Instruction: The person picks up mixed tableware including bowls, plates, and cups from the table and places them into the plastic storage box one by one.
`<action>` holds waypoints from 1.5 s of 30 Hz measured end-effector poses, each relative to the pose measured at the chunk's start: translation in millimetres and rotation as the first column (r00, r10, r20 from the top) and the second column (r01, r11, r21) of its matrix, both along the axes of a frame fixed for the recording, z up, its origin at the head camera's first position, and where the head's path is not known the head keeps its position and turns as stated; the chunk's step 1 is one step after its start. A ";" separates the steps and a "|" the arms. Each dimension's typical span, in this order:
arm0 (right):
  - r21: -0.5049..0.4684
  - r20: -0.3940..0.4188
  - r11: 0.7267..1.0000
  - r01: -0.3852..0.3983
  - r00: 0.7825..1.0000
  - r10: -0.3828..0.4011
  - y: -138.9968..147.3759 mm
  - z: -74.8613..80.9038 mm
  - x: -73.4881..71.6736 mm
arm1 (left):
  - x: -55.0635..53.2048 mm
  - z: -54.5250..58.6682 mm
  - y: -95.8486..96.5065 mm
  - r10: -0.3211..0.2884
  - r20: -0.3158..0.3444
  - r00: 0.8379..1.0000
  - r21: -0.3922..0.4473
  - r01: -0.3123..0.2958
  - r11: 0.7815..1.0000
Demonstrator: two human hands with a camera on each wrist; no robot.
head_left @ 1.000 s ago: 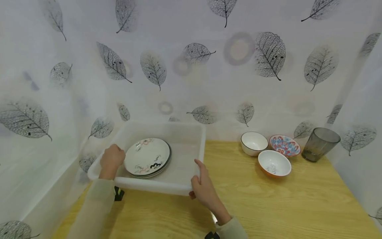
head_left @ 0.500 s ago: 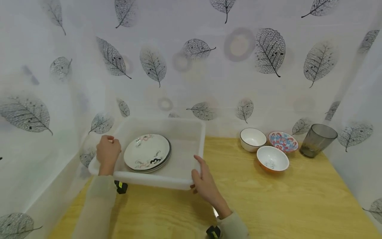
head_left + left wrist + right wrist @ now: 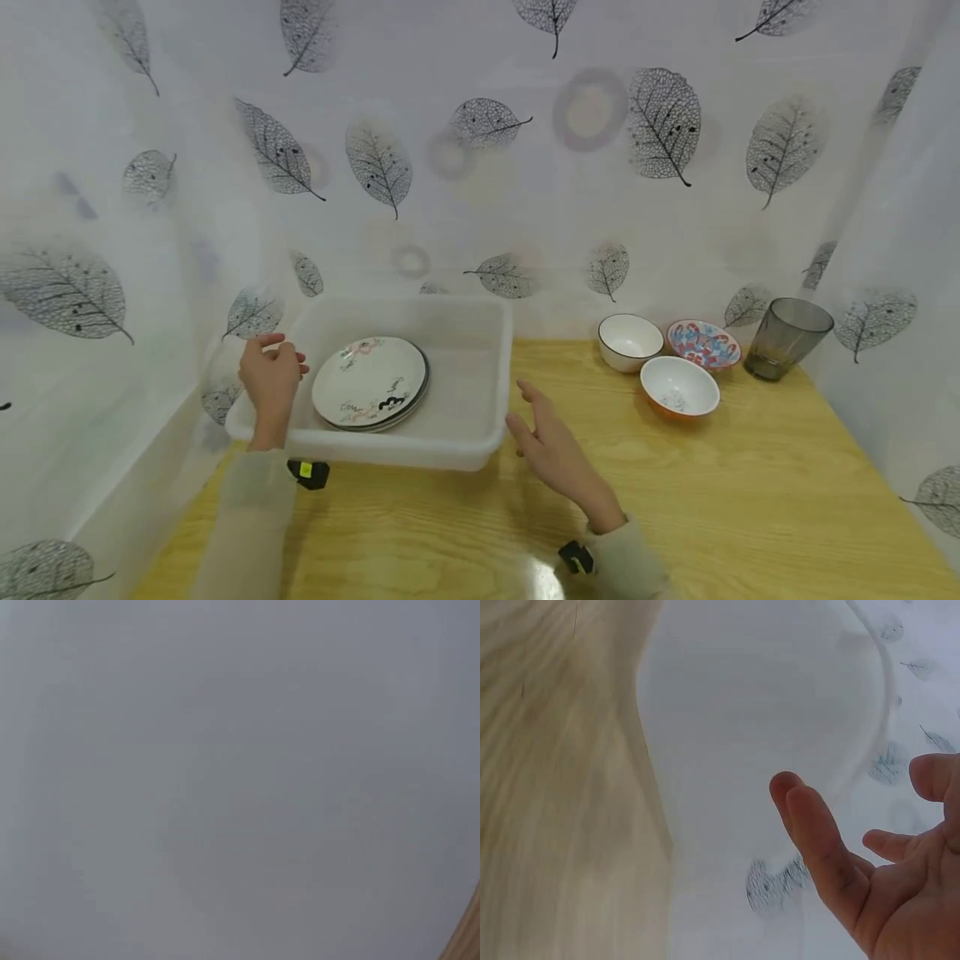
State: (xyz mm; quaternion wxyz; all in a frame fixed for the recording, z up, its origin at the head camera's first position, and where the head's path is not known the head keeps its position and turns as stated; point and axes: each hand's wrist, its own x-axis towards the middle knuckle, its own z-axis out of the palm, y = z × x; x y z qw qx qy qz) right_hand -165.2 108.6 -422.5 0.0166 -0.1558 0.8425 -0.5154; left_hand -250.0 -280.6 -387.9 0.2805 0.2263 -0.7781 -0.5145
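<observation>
A white plastic bin [image 3: 420,450] stands on the wooden table at the left in the head view. Inside it, at the left, lies a small stack of white plates [image 3: 369,382] with a floral pattern and dark rims. My left hand [image 3: 270,382] hovers at the bin's left side, fingers loosely bent and holding nothing. Just off the bin's right front corner is my right hand [image 3: 558,450], its fingers spread. The right wrist view has this hand [image 3: 907,892] apart from the bin's wall [image 3: 757,697]. A blurred pale surface fills most of the left wrist view.
Right of the bin stand a white bowl with a dark rim [image 3: 630,343], a white bowl with an orange outside [image 3: 678,387], a red-and-blue patterned bowl [image 3: 705,345] and a tilted-looking grey glass [image 3: 787,337]. A leaf-print curtain [image 3: 525,208] hangs behind.
My right hand has let go of the bin's right front corner and moved away to the right. The left hand's fingers have loosened from a fist. Bin and plates look about unmoved.
</observation>
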 end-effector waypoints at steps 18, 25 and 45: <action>0.032 0.013 0.939 0.342 0.939 -0.343 162.0 20.0 3.6 | 53.7 25.4 88.3 -0.252 -0.160 0.954 0.102 0.270 0.957; 0.068 0.094 0.884 0.462 0.880 -0.466 199.8 8.8 0.3 | 56.2 27.6 109.1 -0.321 -0.180 0.930 0.156 0.350 0.924; -0.353 0.613 0.785 0.509 0.760 -0.217 237.3 -33.7 -16.4 | 49.4 15.4 134.3 -0.526 -0.094 0.845 0.353 0.523 0.776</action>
